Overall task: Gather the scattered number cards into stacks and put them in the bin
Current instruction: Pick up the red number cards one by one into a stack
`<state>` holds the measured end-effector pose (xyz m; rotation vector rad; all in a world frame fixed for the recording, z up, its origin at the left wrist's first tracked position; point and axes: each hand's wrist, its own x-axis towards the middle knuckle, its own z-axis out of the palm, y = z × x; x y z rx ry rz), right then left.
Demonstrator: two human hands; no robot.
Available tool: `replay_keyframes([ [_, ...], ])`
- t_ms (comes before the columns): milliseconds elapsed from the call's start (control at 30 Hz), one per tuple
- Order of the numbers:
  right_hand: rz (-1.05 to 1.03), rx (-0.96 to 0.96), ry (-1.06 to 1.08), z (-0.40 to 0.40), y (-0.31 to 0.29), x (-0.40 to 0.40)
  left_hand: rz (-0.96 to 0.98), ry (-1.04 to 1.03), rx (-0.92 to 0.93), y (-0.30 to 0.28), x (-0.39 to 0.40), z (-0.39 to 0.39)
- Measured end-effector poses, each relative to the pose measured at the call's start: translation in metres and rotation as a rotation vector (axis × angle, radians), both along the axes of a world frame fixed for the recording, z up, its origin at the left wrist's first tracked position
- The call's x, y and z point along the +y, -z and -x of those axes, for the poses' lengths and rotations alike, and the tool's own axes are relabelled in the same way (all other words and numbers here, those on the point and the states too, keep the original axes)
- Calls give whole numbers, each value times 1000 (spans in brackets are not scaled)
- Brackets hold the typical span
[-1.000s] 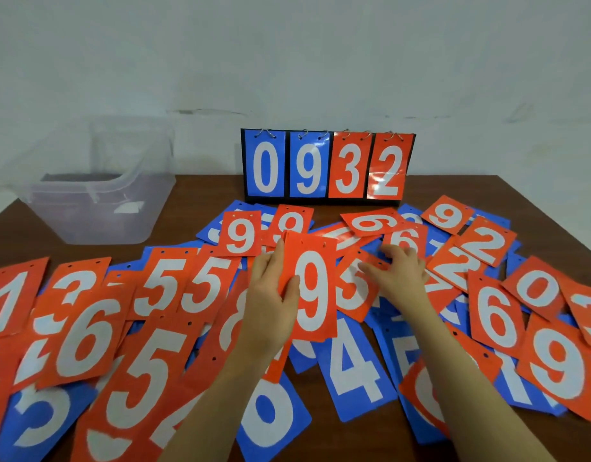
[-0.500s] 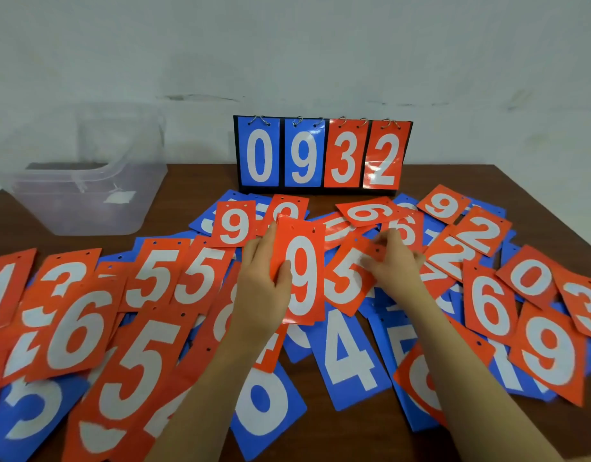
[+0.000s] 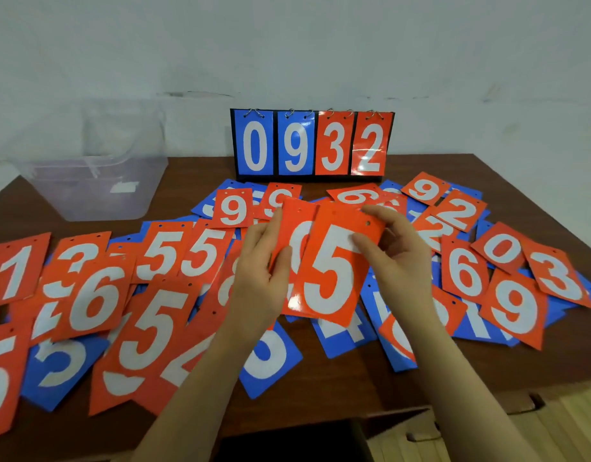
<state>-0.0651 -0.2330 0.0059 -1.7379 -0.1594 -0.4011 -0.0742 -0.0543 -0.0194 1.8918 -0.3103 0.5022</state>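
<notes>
- Two glossy red cards, a 9 [image 3: 296, 248] and a 5 [image 3: 334, 268], overlap above the table [image 3: 454, 371].
- Left hand [image 3: 259, 278] pinches the 9; right hand [image 3: 397, 258] pinches the 5.
- Clear plastic bin [image 3: 97, 188] stands far left.

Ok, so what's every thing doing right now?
Left hand: holds red 9 card.
Right hand: holds red 5 card over the 9.
Bin: open, no cards visible inside.
Scoreboard: upright, shows 0932.
Other cards: scattered on the table.
</notes>
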Motion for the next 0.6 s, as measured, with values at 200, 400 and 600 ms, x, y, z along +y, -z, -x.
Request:
replay_keyframes([
  [200, 198, -63, 101, 18, 29, 1, 30, 68, 185, 3, -30, 24],
  [400, 532, 214, 414, 28, 59, -76, -47, -18, 219, 18, -50, 26],
  [600, 740, 625, 435, 39, 70, -126, -44, 5, 312, 22, -66, 23],
])
